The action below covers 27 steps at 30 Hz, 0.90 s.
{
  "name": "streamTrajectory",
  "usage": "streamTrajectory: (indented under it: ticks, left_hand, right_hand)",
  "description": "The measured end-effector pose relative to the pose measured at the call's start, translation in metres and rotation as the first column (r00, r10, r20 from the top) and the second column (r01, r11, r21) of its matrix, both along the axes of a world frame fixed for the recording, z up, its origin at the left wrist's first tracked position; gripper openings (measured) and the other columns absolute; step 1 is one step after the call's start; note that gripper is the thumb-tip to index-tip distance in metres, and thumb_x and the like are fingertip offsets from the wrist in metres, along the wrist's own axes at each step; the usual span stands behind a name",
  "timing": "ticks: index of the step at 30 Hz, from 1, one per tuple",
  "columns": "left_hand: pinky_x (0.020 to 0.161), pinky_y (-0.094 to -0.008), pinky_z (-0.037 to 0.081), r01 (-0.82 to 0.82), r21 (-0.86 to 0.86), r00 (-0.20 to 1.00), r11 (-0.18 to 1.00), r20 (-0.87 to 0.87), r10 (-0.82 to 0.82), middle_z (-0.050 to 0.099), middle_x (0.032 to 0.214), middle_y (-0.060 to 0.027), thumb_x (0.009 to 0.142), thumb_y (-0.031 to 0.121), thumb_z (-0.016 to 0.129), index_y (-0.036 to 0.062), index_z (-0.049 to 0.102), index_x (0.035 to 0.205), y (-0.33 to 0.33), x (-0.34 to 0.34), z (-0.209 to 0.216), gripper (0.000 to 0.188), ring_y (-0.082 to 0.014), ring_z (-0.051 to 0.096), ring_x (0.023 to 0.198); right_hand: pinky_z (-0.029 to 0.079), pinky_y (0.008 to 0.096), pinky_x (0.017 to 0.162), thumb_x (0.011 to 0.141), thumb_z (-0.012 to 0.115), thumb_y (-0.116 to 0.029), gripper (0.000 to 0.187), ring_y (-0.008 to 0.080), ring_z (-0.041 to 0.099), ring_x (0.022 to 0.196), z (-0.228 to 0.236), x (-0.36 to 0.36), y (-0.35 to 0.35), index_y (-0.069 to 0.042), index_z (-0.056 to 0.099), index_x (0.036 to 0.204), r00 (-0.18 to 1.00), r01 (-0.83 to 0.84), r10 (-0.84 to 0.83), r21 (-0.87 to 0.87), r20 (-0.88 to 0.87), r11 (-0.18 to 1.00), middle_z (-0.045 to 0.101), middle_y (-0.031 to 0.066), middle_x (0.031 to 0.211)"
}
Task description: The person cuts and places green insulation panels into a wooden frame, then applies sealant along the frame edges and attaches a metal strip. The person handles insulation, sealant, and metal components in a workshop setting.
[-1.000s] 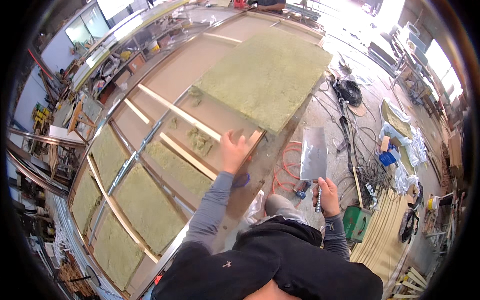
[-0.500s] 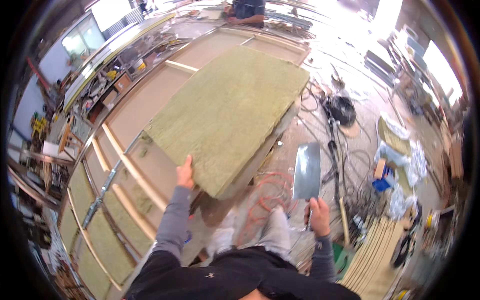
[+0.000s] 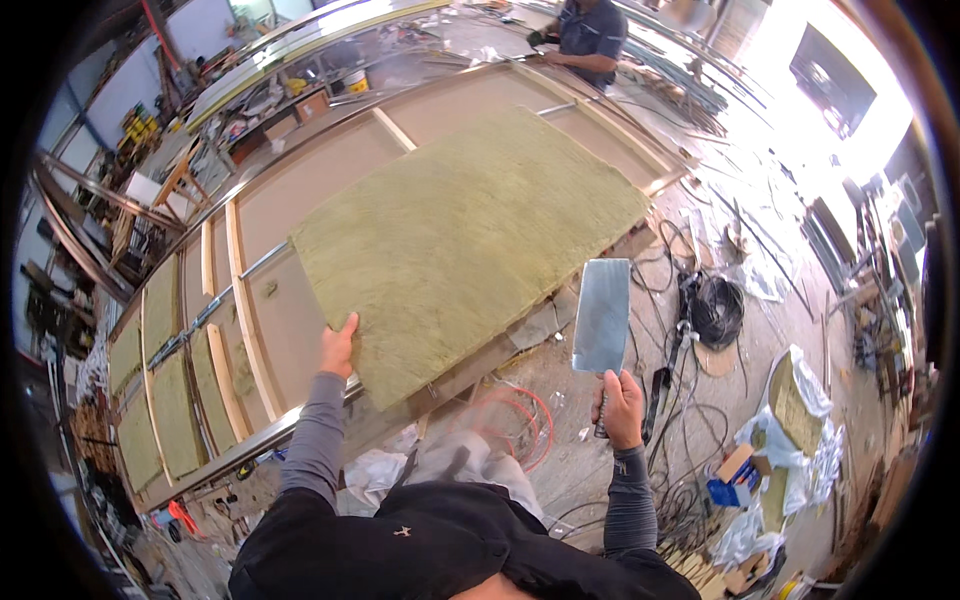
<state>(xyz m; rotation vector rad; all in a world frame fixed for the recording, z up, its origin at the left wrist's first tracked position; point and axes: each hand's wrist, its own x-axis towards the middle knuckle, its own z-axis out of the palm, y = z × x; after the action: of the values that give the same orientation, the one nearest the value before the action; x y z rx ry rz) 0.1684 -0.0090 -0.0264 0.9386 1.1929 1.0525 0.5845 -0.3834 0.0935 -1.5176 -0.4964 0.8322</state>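
A large greenish-yellow mineral wool slab lies slantwise across a long framed panel with a beige sheet inside. My left hand grips the slab's near left corner, thumb on top, its other fingers partly hidden. In my right hand is a cleaver, held by the handle with its broad metal blade pointing up and away from me. The blade stands apart from the slab's right edge. Cut pieces of mineral wool fill bays at the panel's left end.
Wooden battens and a metal rod cross the panel. A person stands at its far end. On the floor to the right are black cables, an orange hose, a blue box and plastic wrapping.
My view has swung, showing more of the panel's left end and the far person. Still in my left hand, the slab lies further over the panel. The cleaver remains raised in my right hand.
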Motion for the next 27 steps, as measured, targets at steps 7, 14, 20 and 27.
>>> streamTrajectory:
  ticks: [7, 14, 20, 27]
  left_hand:
    - [0.098, -0.0395, 0.053, -0.003, -0.013, 1.0, 1.0, 0.029, 0.004, 0.068, 0.13, -0.0108, 0.095, 0.017, 0.078, -0.0018, 0.056, 0.139, 0.015, 0.023, -0.018, 0.053, -0.0243, 0.066, 0.114]
    - [0.1, -0.0399, 0.053, -0.057, 0.027, 0.998, 0.998, -0.029, 0.058, 0.067, 0.133, -0.0131, 0.094, 0.019, 0.08, -0.0023, 0.054, 0.143, 0.012, 0.024, -0.02, 0.059, -0.0248, 0.065, 0.117]
    - [0.098, -0.0383, 0.053, -0.08, 0.196, 0.958, 0.977, -0.254, 0.13, 0.067, 0.131, -0.0134, 0.095, 0.022, 0.078, -0.0027, 0.054, 0.141, 0.006, 0.021, -0.011, 0.057, -0.024, 0.066, 0.116]
    - [0.099, -0.0373, 0.052, -0.056, -0.018, 0.984, 0.998, -0.17, 0.052, 0.068, 0.13, -0.0116, 0.095, 0.025, 0.079, -0.0028, 0.055, 0.141, 0.009, 0.03, 0.008, 0.059, -0.0216, 0.065, 0.115]
  right_hand:
    - [0.04, 0.0271, 0.042, 0.111, 0.049, -0.025, 0.027, 0.0117, 0.05, 0.045, 0.008, 0.063, 0.077, -0.002, 0.062, 0.108, 0.988, -0.146, 0.147, -0.022, 0.046, 0.989, 0.054, 0.0023, 0.065]
    - [0.041, 0.0265, 0.042, 0.11, 0.048, -0.023, 0.022, 0.0113, 0.049, 0.045, 0.024, 0.105, 0.148, -0.004, 0.059, 0.11, 0.953, -0.247, 0.263, -0.119, 0.148, 0.962, 0.053, 0.0014, 0.063]
    - [0.049, 0.0409, 0.048, 0.105, 0.05, -0.027, 0.026, 0.0244, 0.061, 0.051, 0.024, 0.132, 0.331, -0.002, 0.056, 0.105, 0.725, -0.418, 0.517, -0.305, 0.455, 0.856, 0.055, 0.0102, 0.062]
    - [0.06, 0.0481, 0.074, 0.098, 0.046, -0.03, 0.044, 0.0365, 0.076, 0.076, 0.029, 0.097, 0.594, 0.006, 0.071, 0.096, 0.286, -0.488, 0.732, -0.563, 0.618, 0.667, 0.074, 0.0247, 0.08]
